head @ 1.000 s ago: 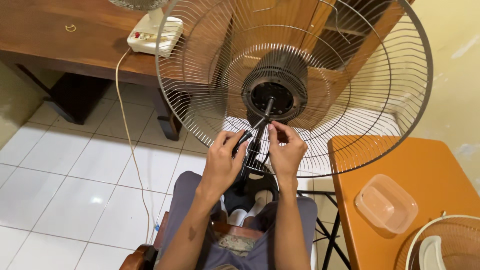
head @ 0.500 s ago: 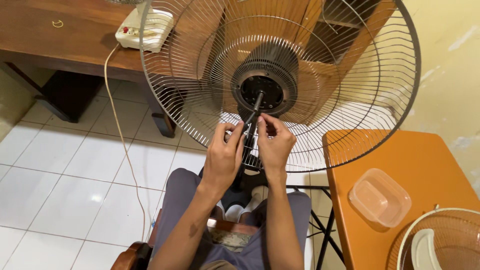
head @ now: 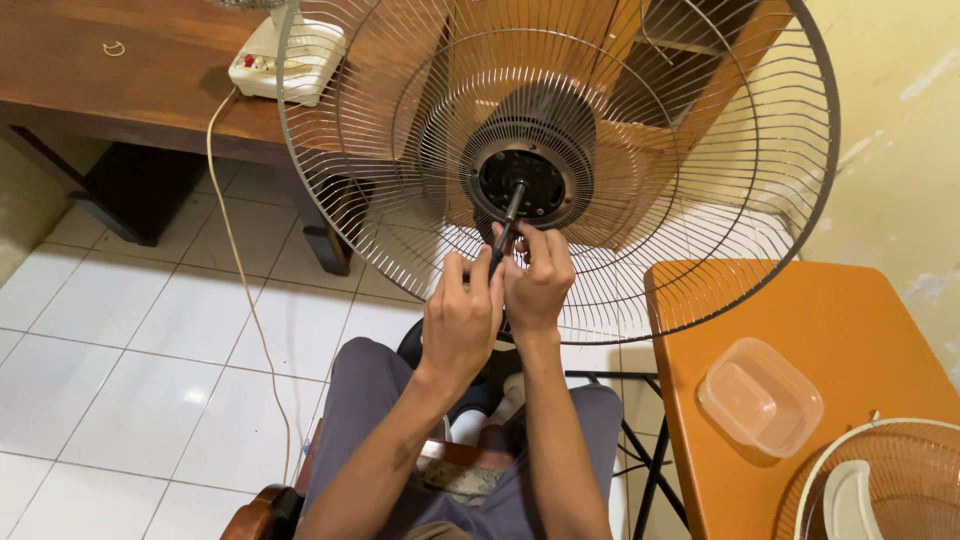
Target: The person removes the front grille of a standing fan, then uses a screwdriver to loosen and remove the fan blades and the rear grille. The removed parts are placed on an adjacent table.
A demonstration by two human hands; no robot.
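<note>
1. Two hands, L (head: 462,318) & R (head: 537,281), fingers clamped on black shaft (head: 507,222) at motor hub (head: 524,180).
2. Shaft sits at centre of wire fan guard (head: 700,200).
3. Clear plastic container (head: 760,396) on orange surface (head: 860,330), R side.

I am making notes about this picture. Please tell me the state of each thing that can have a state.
Fan guard: upright, no blades, shaft bare.
Left hand: closed on shaft.
Right hand: fingertips pinching shaft.
Plastic container: empty, on orange table.

Warm, even indoor light; sharp.
</note>
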